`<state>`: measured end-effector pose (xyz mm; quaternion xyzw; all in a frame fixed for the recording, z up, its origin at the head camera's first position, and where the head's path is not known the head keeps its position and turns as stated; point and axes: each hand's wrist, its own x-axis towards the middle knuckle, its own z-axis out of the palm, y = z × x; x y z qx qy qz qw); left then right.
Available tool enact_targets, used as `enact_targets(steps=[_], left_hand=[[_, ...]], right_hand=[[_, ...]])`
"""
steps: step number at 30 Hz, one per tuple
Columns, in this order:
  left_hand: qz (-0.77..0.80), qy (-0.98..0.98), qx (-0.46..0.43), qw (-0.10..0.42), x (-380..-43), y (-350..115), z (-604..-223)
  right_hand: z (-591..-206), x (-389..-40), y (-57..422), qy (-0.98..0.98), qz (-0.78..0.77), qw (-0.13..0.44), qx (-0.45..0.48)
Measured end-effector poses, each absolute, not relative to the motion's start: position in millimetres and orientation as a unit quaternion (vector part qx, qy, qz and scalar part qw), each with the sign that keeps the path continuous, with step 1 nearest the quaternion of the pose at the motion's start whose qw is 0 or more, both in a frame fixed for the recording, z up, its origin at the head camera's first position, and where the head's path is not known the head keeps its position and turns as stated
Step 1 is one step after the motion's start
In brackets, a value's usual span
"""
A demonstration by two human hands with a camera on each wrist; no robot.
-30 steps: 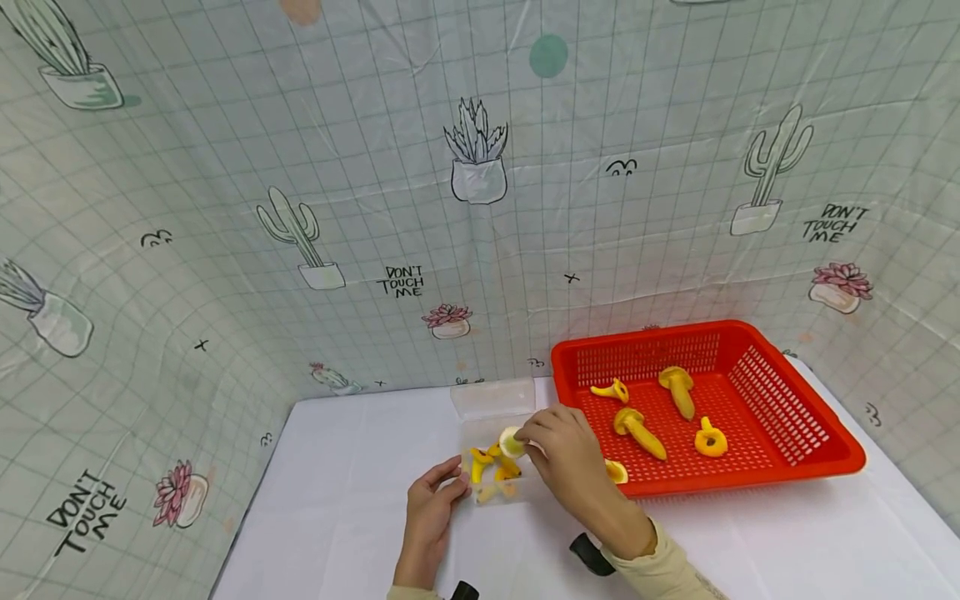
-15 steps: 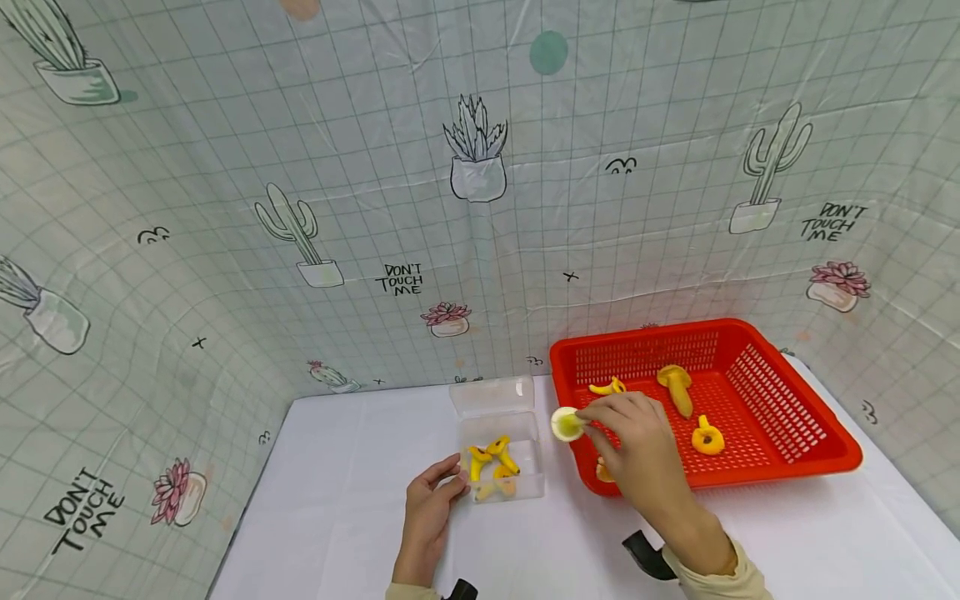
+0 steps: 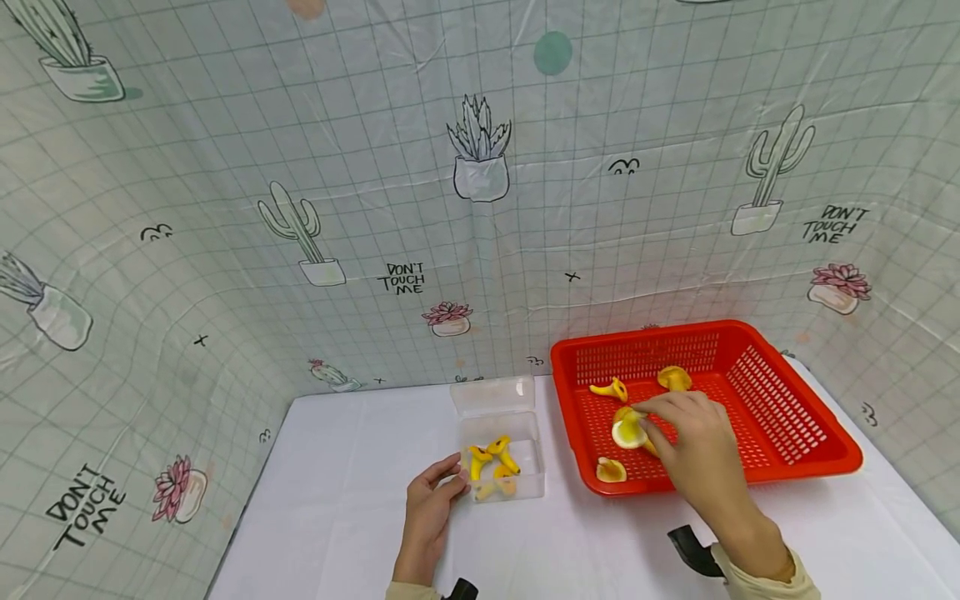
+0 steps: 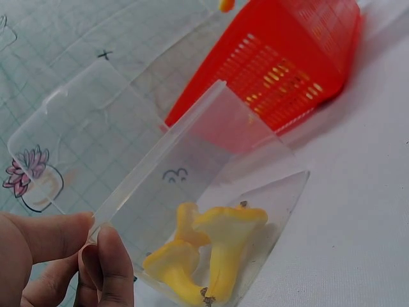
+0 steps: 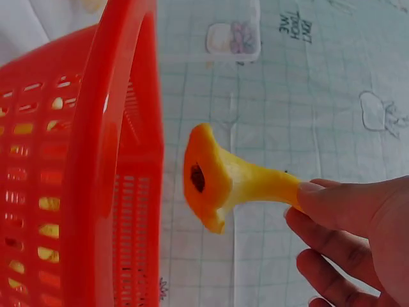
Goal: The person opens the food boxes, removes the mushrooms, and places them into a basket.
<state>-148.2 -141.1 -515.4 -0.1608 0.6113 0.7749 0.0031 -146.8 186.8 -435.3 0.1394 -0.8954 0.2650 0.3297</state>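
In the head view my right hand (image 3: 697, 450) is over the red basket (image 3: 817, 469). Its thumb and fingers pinch the thin stem of a yellow chanterelle mushroom (image 5: 246, 182), whose flared cap with a dark centre points away from the hand in the right wrist view. My left hand (image 3: 431, 512) holds the left side of a clear plastic box (image 3: 531, 486), thumb and fingers pinching its edge (image 4: 99, 227). Several yellow chanterelles (image 4: 227, 246) lie inside the box. The hinged clear lid (image 3: 492, 396) stands open at the back.
More mushrooms lie in the basket, among them a small yellow one (image 3: 611, 389), a brownish-yellow one (image 3: 674, 378) and one near the front wall (image 3: 611, 471). A white cloth (image 3: 330, 492) covers the table. Behind hangs a grid-patterned curtain (image 3: 360, 167) with cactus drawings.
My right hand has carried the chanterelle rightward from above the clear box to over the red basket. The left hand has stayed at the box's side.
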Motion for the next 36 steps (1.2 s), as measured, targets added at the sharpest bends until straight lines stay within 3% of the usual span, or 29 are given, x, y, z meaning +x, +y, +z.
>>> enact_targets(steps=[12,36], left_hand=[[0.774,0.613,-0.158,0.003,-147,-141,-515],[0.775,0.612,-0.156,0.005,-147,-142,-514]], right_hand=[[-443,-150,182,-0.897,0.275,0.308,0.156],[-459,-170,77,-0.899,0.269,0.213,0.271]])
